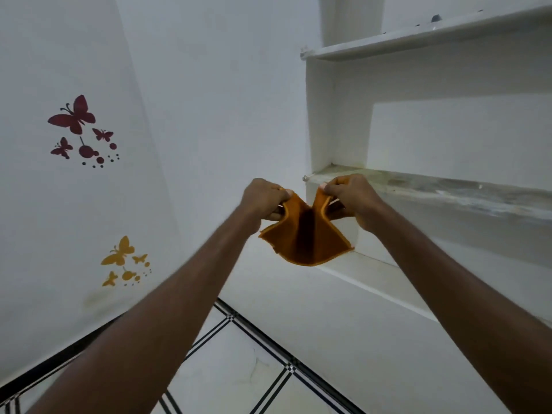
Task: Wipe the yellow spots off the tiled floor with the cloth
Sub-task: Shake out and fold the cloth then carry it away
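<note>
An orange cloth (304, 234) hangs in the air in front of me, held up by its top edge and sagging into a fold in the middle. My left hand (264, 201) pinches its left top corner and my right hand (352, 198) pinches the right one. Both arms are stretched out at about chest height, in front of the room's corner. The tiled floor (239, 369) shows below between my forearms: white tiles with black striped borders. I see no yellow spots on the visible floor.
White built-in shelves (418, 186) fill the wall at right; the middle shelf is stained and sits just behind my right hand. The left wall carries red butterfly stickers (74, 118) and yellow butterfly stickers (122, 255). A black skirting line runs along the wall's base.
</note>
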The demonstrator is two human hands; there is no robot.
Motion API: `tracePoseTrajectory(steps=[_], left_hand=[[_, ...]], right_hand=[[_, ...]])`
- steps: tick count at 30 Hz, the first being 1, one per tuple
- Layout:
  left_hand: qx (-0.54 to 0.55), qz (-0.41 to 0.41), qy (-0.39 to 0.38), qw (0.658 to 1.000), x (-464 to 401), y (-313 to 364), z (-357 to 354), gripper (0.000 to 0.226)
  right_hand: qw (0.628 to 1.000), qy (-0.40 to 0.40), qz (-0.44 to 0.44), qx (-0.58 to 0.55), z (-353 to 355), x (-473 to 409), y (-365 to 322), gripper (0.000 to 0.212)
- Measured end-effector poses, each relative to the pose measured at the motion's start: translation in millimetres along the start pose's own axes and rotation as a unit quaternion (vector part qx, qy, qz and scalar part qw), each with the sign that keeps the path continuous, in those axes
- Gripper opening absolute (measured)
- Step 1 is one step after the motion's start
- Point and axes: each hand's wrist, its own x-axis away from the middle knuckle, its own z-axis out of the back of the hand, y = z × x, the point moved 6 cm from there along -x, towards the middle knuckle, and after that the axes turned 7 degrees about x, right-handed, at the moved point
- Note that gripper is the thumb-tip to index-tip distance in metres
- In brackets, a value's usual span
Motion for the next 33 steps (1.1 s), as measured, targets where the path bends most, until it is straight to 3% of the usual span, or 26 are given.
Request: tracePoseTrajectory(steps=[5,9,12,14,17,19,21,23,26,29,33], left_hand=[[-0.136,-0.059,-0.016,0.989,12,7,-44,0.035],[-0.152,-0.072,-0.062,0.984,19,5,-53,0.057],[-0.191,-0.124,-0.081,0.970,25,17,-54,0.033],[-0.170,-0.134,-0.084,0.973,30,29,-50,0.021],[-0.095,-0.120,-0.105,0.983,32,48,-41,0.023],[-0.022,-0.105,-0.106,0.989,32,59,-33,0.028],[0.012,-0.090,-0.064,0.994,29,60,-25,0.028],[-0.016,-0.069,-0.023,0.997,27,48,-20,0.023],[-0.051,-0.006,-0.017,0.999,28,8,-18,0.016],[0.002,0.039,-0.061,0.997,34,-28,-16,0.020],[0.092,0.090,-0.146,0.981,58,-62,-30,0.023]], right_hand=[[0.992,-0.028,-0.078,-0.095,-19,14,10,0.038],[0.980,-0.076,-0.121,-0.136,-8,27,16,0.055],[0.982,-0.106,-0.094,-0.121,9,33,20,0.060],[0.991,-0.051,-0.059,-0.106,28,32,29,0.056],[0.989,0.077,-0.061,-0.109,51,28,63,0.050],[0.974,0.020,-0.123,-0.187,36,34,88,0.065],[0.920,-0.097,-0.179,-0.334,6,46,99,0.083],[0.862,-0.175,-0.184,-0.438,-15,62,94,0.088],[0.852,-0.177,-0.201,-0.451,-20,84,89,0.081],[0.905,-0.139,-0.198,-0.351,-11,101,88,0.043],[0.934,-0.091,-0.231,-0.256,4,133,102,0.028]])
